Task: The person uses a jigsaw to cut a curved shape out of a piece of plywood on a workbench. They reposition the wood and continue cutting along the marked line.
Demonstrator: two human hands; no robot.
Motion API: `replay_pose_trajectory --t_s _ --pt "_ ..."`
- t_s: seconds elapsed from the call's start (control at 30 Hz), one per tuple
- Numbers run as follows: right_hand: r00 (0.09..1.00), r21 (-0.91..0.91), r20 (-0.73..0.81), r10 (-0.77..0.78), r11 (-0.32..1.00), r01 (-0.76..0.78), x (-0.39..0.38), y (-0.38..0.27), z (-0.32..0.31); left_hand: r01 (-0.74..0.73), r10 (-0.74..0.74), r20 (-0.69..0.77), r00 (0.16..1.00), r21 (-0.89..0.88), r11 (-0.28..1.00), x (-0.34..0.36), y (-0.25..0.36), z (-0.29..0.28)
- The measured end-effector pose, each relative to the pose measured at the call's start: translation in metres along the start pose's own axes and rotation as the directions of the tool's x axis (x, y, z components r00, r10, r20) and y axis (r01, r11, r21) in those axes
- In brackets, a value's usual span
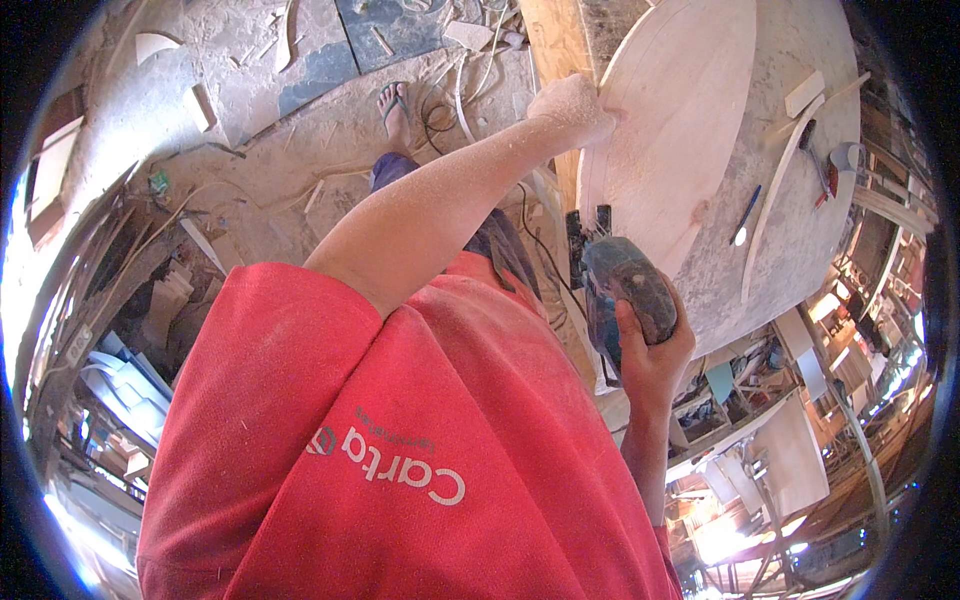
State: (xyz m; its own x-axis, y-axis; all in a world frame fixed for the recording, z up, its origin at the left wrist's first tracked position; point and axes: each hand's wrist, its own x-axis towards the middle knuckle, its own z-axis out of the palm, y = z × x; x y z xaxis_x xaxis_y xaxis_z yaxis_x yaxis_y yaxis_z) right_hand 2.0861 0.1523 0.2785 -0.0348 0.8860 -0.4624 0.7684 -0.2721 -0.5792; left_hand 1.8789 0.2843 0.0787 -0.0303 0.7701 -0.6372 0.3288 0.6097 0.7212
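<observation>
The right hand (660, 350) wraps around the dark body of a power tool (632, 282), thumb on the near side and the other fingers mostly out of sight behind it. The left hand (572, 112), coated in pale dust, is bent over at the left edge of a wooden panel (680, 120) and touches it; its fingertips are hidden, so I cannot tell whether it grips the edge or only presses there. The panel lies flat on the grey worktop (800, 235), its long axis running away from the person, with curved sides narrowing toward the near end. The tool sits at the panel's near left edge, its body slanting from the right hand up and left to the black foot (588, 235), which points away from the person. The blade or bit cannot be made out, nor can the contact under the foot. The panel's far end is cut off by the upper border, and the red shirt (400, 420) covers much of the lower view.
</observation>
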Motion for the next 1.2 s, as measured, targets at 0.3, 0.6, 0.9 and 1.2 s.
replay_pose_trajectory --t_s 0.3,0.6,0.9,1.2 --pt "1.000 -0.008 0.013 0.010 1.000 -0.010 0.003 0.012 0.002 -0.025 0.024 -0.027 0.999 -0.037 0.999 -0.003 -0.004 0.001" --pt "1.000 -0.262 -0.007 -0.004 0.965 0.002 0.004 -0.016 -0.015 -0.170 0.167 -0.033 0.985 -0.205 0.964 0.017 -0.039 0.011" --pt "1.000 -0.215 -0.022 0.018 0.976 -0.023 -0.015 0.001 -0.017 -0.093 0.087 -0.036 0.996 -0.261 0.961 0.002 -0.041 0.028" --pt "0.999 -0.185 -0.030 0.032 0.982 -0.037 -0.030 0.013 -0.024 -0.061 0.059 -0.015 0.998 -0.290 0.955 -0.003 -0.037 0.030"
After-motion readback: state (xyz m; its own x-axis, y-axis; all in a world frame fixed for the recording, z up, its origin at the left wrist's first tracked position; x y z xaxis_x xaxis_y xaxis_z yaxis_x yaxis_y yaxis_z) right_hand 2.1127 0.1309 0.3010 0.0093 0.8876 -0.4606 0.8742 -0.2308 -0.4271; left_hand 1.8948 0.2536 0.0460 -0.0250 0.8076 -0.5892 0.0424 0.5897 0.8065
